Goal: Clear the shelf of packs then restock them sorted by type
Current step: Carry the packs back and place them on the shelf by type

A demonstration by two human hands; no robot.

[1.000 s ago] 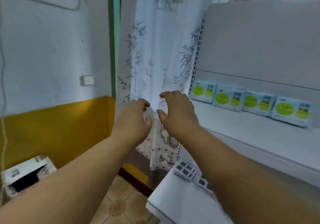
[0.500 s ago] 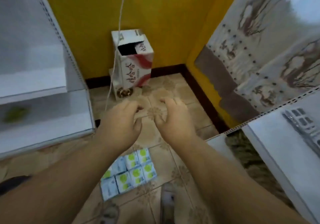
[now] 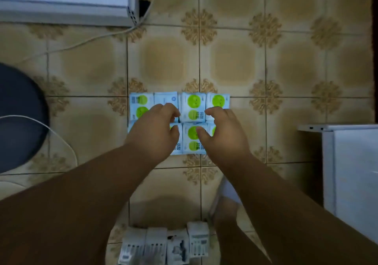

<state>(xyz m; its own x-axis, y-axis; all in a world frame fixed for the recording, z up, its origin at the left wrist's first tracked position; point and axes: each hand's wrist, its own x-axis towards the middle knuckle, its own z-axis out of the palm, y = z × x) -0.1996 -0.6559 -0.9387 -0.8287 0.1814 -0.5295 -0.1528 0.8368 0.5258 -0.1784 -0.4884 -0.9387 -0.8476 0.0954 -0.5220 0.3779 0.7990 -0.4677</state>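
White-blue packs with green circles lie flat in two touching rows on the tiled floor; grey-white packs lie nearer.

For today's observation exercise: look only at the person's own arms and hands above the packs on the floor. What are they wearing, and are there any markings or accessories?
Both forearms are bare as far as the frame shows: no sleeves visible. The left hand and right hand wear no gloves. No rings, watch, bracelet or markings can be seen, though the lighting is dim.
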